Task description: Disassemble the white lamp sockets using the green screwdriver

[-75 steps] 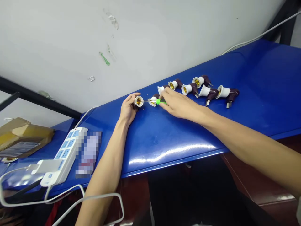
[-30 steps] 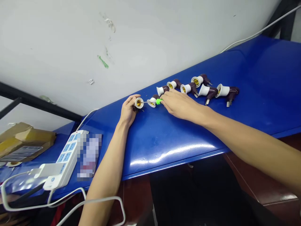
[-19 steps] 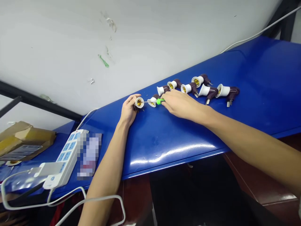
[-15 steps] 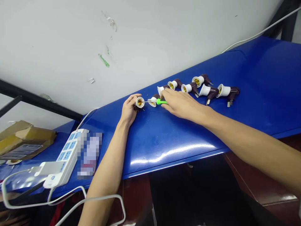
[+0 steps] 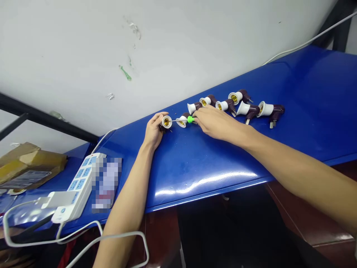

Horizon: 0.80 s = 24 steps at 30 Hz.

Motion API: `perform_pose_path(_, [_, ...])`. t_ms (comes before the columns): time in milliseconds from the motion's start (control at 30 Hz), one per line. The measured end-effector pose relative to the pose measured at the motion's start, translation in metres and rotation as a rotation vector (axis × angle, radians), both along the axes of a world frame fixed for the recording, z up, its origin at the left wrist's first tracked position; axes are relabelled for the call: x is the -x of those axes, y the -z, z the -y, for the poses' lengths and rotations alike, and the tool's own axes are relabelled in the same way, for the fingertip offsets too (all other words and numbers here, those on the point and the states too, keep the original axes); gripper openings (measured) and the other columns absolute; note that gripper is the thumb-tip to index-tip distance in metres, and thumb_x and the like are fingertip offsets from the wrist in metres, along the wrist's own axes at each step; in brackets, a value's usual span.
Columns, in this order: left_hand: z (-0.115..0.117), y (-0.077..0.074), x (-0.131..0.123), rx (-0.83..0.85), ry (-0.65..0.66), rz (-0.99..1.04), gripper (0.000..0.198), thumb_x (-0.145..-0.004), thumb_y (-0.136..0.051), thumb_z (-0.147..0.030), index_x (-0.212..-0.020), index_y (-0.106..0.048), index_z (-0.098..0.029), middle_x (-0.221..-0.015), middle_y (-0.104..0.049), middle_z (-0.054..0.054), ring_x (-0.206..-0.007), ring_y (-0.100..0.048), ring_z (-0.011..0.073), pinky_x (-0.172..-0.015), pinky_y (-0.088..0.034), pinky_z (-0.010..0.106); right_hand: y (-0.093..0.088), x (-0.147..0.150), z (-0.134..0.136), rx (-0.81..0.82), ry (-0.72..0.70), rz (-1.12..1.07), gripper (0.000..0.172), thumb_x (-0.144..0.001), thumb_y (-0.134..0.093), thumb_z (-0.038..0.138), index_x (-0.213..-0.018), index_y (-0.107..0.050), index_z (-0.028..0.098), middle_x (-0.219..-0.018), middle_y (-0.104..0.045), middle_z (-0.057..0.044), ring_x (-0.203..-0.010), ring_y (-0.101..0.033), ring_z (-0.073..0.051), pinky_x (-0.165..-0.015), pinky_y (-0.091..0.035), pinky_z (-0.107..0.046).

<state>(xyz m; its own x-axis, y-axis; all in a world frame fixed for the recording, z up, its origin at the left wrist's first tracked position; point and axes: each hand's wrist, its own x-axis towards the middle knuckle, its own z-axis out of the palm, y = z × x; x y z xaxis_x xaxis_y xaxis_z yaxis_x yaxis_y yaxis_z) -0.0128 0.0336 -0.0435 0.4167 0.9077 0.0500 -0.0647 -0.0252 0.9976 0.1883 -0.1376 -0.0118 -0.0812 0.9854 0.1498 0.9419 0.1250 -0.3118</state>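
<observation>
Blue tabletop (image 5: 195, 160) along a white wall (image 5: 181, 44); left hand (image 5: 153, 131) has fingers curled round a lamp socket (image 5: 166, 122) near the wall side, gold threaded mouth facing the camera; right hand (image 5: 211, 121) pinches the handle of a green-handled screwdriver (image 5: 190, 119), fingertips closed on it; its shaft points left, tip at that socket's mouth, depth can't be told; second socket (image 5: 182, 124) lies behind the shaft, contact unclear; six more white-and-brown sockets (image 5: 267, 109) lie around and beyond the right hand, prongs showing on some; at left, white power strip (image 5: 82, 175) with a white adapter (image 5: 60, 200) plugged in, beside a pixelated flat item (image 5: 108, 182); brown cardboard box (image 5: 36, 163) further left.
</observation>
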Motion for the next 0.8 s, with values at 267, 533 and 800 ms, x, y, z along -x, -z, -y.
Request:
perform_pose_path(267, [0.0002, 0.0006, 0.0004, -0.008, 0.006, -0.005, 0.01, -0.083, -0.079, -0.026, -0.087, -0.08, -0.017, -0.07, -0.06, 0.001, -0.057, -0.051, 0.0094, -0.051, -0.041, 0.02, -0.0002, 0.0001, 0.0018, 0.008, -0.004, 0.031, 0.028, -0.112, -0.044, 0.017, -0.114, -0.07, 0.006, -0.114, -0.072, -0.022, -0.116, -0.064, -0.036, -0.091, -0.048, -0.042])
perform_pose_path(533, [0.0002, 0.0005, 0.0002, -0.016, 0.024, -0.015, 0.012, -0.082, -0.081, -0.028, -0.088, -0.08, -0.017, -0.071, -0.062, 0.001, -0.057, -0.052, 0.0097, -0.051, -0.041, 0.021, -0.0004, 0.0005, 0.001, 0.012, 0.011, 0.034, 0.029, -0.113, -0.047, 0.024, -0.119, -0.07, 0.007, -0.118, -0.071, -0.021, -0.113, -0.066, -0.035, -0.089, -0.049, -0.041])
perform_pose_path(800, [0.0009, 0.0001, 0.0, -0.009, 0.017, -0.019, 0.012, -0.08, -0.081, -0.029, -0.087, -0.081, -0.018, -0.071, -0.063, 0.001, -0.058, -0.051, 0.0101, -0.05, -0.04, 0.021, -0.0006, -0.001, 0.0016, 0.012, 0.024, -0.033, 0.028, -0.113, -0.052, 0.028, -0.128, -0.066, 0.01, -0.124, -0.071, -0.019, -0.107, -0.069, -0.031, -0.081, -0.047, -0.037])
